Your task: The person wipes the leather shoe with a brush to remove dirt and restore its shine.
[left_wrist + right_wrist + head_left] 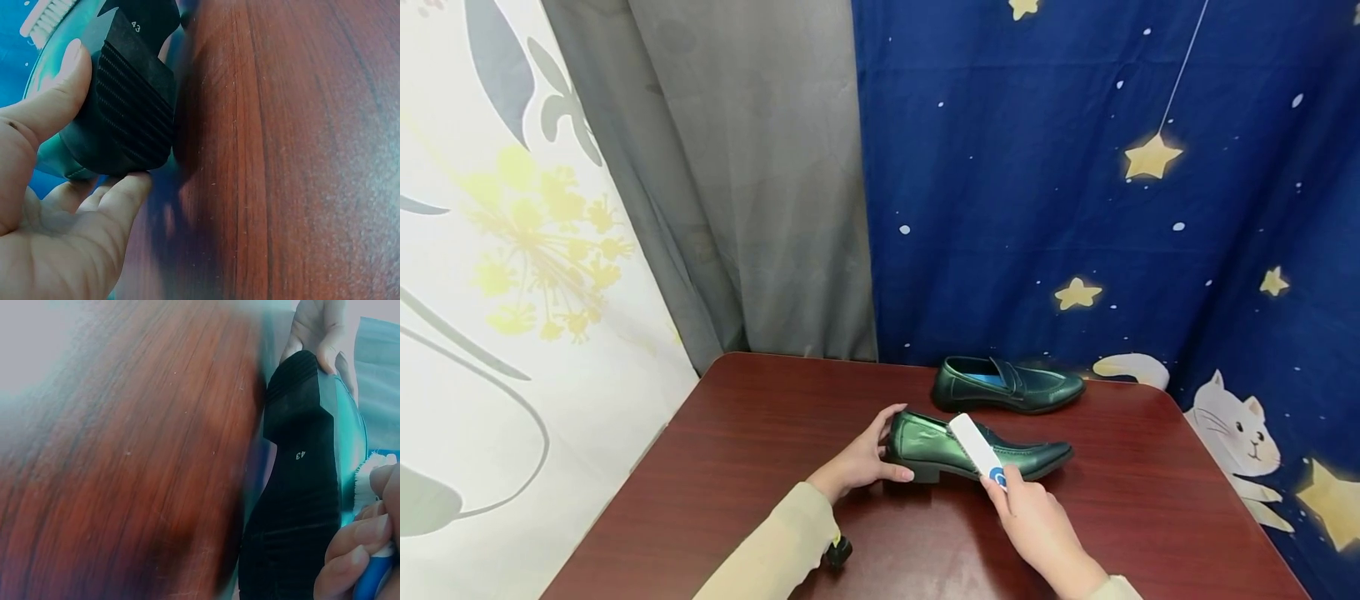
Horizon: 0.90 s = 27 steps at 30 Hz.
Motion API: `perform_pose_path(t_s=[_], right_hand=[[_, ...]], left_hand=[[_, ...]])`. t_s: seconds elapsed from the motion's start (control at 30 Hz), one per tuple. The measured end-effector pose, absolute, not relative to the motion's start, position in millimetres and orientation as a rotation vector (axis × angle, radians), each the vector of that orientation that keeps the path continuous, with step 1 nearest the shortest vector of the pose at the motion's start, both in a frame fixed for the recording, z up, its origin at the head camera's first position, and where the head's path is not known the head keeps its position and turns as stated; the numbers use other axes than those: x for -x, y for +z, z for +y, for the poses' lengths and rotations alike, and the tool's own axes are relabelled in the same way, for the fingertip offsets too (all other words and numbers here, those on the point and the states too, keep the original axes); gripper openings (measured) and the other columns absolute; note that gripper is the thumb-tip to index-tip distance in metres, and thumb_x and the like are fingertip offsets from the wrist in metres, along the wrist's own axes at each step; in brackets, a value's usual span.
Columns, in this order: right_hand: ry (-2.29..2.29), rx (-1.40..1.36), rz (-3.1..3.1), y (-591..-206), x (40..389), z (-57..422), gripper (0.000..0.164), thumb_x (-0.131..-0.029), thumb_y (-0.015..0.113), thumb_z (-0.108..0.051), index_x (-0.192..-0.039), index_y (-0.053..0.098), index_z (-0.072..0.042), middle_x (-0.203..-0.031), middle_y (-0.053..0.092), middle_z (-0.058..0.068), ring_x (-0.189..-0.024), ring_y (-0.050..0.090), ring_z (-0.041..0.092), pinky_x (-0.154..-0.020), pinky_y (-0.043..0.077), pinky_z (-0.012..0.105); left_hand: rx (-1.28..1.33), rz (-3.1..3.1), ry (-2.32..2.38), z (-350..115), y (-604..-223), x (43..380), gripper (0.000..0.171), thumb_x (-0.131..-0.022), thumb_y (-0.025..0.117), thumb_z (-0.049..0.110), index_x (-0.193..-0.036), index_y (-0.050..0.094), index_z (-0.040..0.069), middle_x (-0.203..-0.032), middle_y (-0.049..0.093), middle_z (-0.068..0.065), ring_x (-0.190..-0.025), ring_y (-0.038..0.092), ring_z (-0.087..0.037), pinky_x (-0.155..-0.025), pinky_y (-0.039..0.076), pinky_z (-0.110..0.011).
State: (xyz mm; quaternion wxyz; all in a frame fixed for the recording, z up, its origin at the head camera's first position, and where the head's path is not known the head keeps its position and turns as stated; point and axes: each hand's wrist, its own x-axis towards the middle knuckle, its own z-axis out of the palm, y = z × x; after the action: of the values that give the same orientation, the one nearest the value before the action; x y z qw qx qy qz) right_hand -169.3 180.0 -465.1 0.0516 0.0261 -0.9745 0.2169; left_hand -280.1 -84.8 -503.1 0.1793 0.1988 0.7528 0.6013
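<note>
A dark green leather loafer [925,442] lies near the middle of the table, toe to the right. My left hand [867,457] grips its heel, thumb on the near side and fingers around the back. In the left wrist view the black heel block [134,103] is close to the fingers. The sole [297,500], marked 43, faces the right wrist camera. My right hand [1037,521] holds a white brush [973,446] with a blue part by its handle. Its white bristles [369,481] meet the shoe's near side, as the right wrist view shows.
A second dark green loafer [1037,390] with a blue insole stands behind, by the back edge of the reddish-brown table [760,433]. Grey and starry blue curtains [1000,208] hang behind the table. A small black object [838,552] is at the left sleeve cuff.
</note>
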Motion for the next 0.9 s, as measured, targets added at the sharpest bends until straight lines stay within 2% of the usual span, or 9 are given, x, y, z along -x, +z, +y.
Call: perform_pose_path(t_s=[0.3,0.53,0.77,0.9], right_hand=[[0.625,-0.123,-2.939,-466.3,175.6,168.6,0.039,-0.093,0.046,-0.047,-0.098,0.05,-0.008,-0.066,0.055,0.006,-0.052,0.051,0.017,-0.045,0.037,0.037],[0.598,-0.168,-2.896,-468.8,180.7,157.0,0.036,-0.092,0.048,-0.045,-0.095,0.049,-0.01,-0.061,0.052,0.004,-0.048,0.048,0.016,-0.043,0.034,0.035],[0.555,-0.193,-2.897,-468.0,185.3,143.6,0.035,-0.092,0.05,-0.043,-0.093,0.049,-0.009,-0.06,0.052,0.004,-0.048,0.051,0.019,-0.041,0.035,0.036],[0.527,-0.225,-2.879,-468.0,186.5,138.0,0.033,-0.092,0.051,-0.042,-0.091,0.048,-0.009,-0.057,0.049,0.002,-0.047,0.051,0.019,-0.041,0.035,0.035]], left_hand=[[-0.563,2.108,1.72,-84.7,-504.7,281.8,0.1,-0.064,0.083,0.013,-0.135,0.023,0.05,-0.134,0.041,0.004,-0.105,0.052,-0.024,-0.082,0.046,-0.035],[-0.572,2.112,1.716,-84.3,-504.3,281.0,0.1,-0.064,0.083,0.012,-0.134,0.023,0.05,-0.136,0.039,0.004,-0.105,0.053,-0.024,-0.082,0.046,-0.035],[-0.587,2.138,1.701,-84.8,-503.1,280.6,0.102,-0.065,0.083,0.014,-0.141,0.02,0.039,-0.137,0.039,0.002,-0.105,0.052,-0.024,-0.082,0.046,-0.035],[-0.55,2.14,1.695,-84.7,-502.0,278.8,0.101,-0.064,0.084,0.017,-0.139,0.021,0.043,-0.138,0.038,0.003,-0.107,0.051,-0.025,-0.084,0.045,-0.036]])
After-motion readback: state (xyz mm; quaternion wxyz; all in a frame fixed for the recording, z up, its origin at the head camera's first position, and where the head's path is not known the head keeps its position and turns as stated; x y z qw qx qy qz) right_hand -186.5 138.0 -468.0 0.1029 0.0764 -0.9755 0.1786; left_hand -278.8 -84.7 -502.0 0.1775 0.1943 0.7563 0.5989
